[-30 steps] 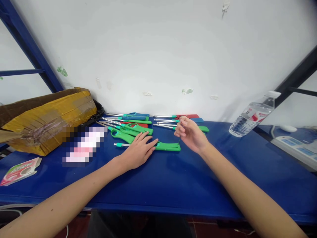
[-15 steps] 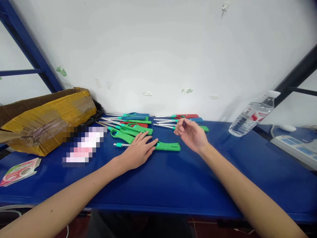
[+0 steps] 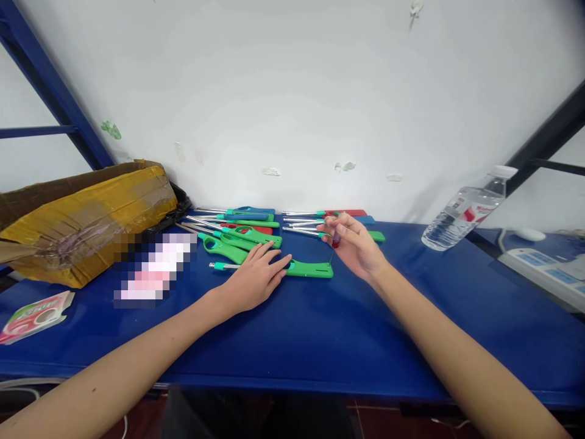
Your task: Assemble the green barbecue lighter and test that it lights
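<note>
A green gas lighter [image 3: 311, 269] lies flat on the blue table, its metal nozzle pointing left. My left hand [image 3: 256, 275] rests over its middle, holding it down between thumb and forefinger, with the other fingers spread. Pinched in my right hand [image 3: 356, 244] is a small screwdriver with a reddish, see-through handle [image 3: 337, 236]. Its thin shaft slants down to the right end of the lighter's handle; the tip's exact seat is too small to make out. Close beyond my left fingers is a pile of green, blue and red lighters [image 3: 228, 247].
More lighters [image 3: 350, 214] lie behind my right hand along the wall. At the left stand a taped cardboard box [image 3: 91, 222] and a torn packet [image 3: 39, 316]. A tilted-looking water bottle [image 3: 466, 210] and a white power strip [image 3: 543, 271] are on the right.
My right hand has turned slightly and its fingers have shifted on the screwdriver, so more of the reddish handle shows. My left hand and the lighter have stayed in place.
</note>
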